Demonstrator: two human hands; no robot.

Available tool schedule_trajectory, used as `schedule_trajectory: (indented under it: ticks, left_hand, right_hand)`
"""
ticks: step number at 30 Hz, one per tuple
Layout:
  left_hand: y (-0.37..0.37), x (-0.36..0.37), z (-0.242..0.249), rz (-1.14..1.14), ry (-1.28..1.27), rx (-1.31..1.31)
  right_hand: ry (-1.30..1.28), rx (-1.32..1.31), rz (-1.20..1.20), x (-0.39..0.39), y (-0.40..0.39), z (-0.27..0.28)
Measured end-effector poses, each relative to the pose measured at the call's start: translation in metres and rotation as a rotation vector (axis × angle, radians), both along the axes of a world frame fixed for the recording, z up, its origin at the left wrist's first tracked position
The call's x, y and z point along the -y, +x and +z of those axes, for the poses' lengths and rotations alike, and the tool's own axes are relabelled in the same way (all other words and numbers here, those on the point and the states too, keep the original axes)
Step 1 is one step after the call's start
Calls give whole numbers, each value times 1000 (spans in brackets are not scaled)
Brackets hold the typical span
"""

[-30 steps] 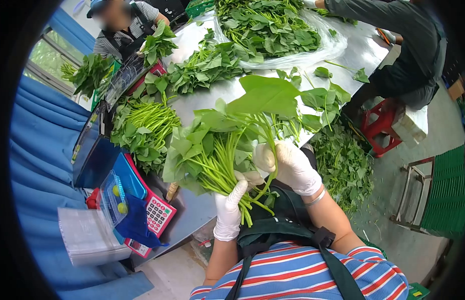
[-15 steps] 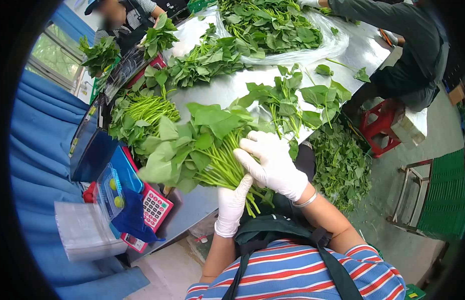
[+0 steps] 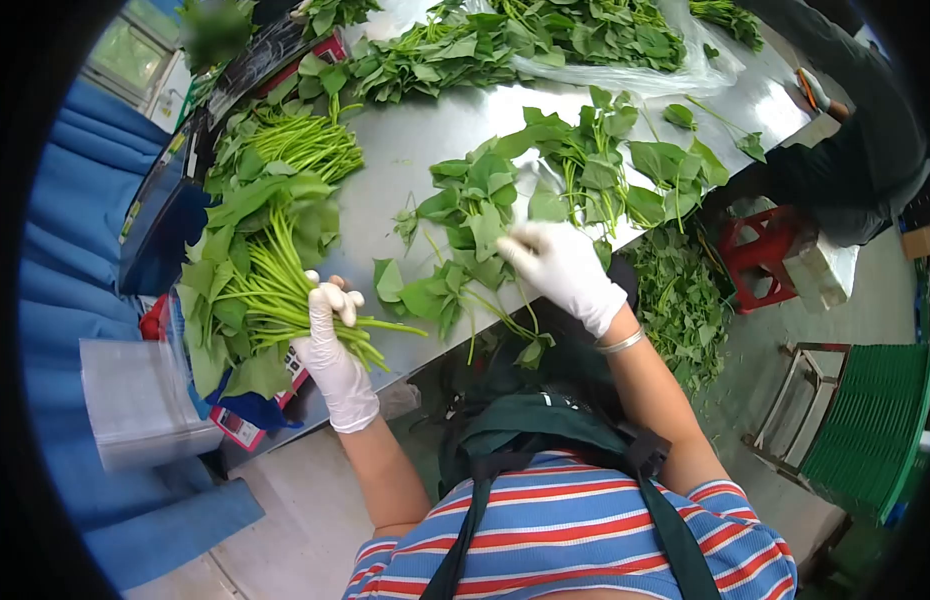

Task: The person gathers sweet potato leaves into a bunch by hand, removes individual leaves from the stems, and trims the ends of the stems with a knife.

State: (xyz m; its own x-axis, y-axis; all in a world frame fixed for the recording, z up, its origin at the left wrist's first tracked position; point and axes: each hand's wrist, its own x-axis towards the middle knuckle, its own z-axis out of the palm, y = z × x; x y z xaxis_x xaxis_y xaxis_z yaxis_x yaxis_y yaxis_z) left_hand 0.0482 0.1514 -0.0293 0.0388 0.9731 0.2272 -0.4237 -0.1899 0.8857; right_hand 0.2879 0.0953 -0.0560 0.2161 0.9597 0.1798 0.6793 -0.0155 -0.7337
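Observation:
My left hand [image 3: 335, 335], in a white glove, is closed around the stems of a bunch of leafy greens [image 3: 270, 270] at the table's left edge. The leaves point up and left; the cut stem ends stick out to the right. My right hand [image 3: 565, 270], also gloved, is over the table's near edge beside loose leafy stems [image 3: 475, 200]. Its fingers are bent together, with the tips slightly blurred; whether they pinch anything is hidden. More loose stems [image 3: 450, 290] lie just left of it.
Another bunch [image 3: 295, 145] lies farther back on the metal table [image 3: 405, 145]. A large heap of greens [image 3: 595, 40] sits on clear plastic. Leaves [image 3: 675, 300] cover the floor beside a red stool [image 3: 755, 255]. A co-worker [image 3: 845, 160] is at the right. Plastic bags [image 3: 140, 400] hang at the left.
My left hand has carried the bunch left, away from my body. My right hand has let go of it and moved slightly right, over the loose stems. The view has shifted.

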Motion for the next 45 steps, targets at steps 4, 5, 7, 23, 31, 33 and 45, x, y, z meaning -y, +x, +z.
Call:
schedule_trajectory:
  ticks: [4, 5, 7, 23, 31, 33, 45]
  left_hand:
    - [-7, 6, -5, 9, -15, -17]
    - [-7, 8, -5, 3, -34, -37]
    - [-8, 10, -8, 1, -44, -47]
    - [44, 9, -13, 55, -241, 113]
    - [89, 25, -11, -25, -336, 83]
    - [93, 30, -8, -31, -329, 95]
    - [85, 22, -9, 33, -274, 34]
  right_hand:
    - [-19, 83, -24, 14, -11, -16]
    - [53, 259, -84, 18, -8, -22]
    - [34, 304, -78, 26, 3, -43]
    - [133, -981, -174, 9, 9, -16]
    - [189, -1084, -128, 16, -29, 5]
    - [205, -1058, -135, 18, -34, 0]
    - [328, -582, -21, 24, -39, -3]
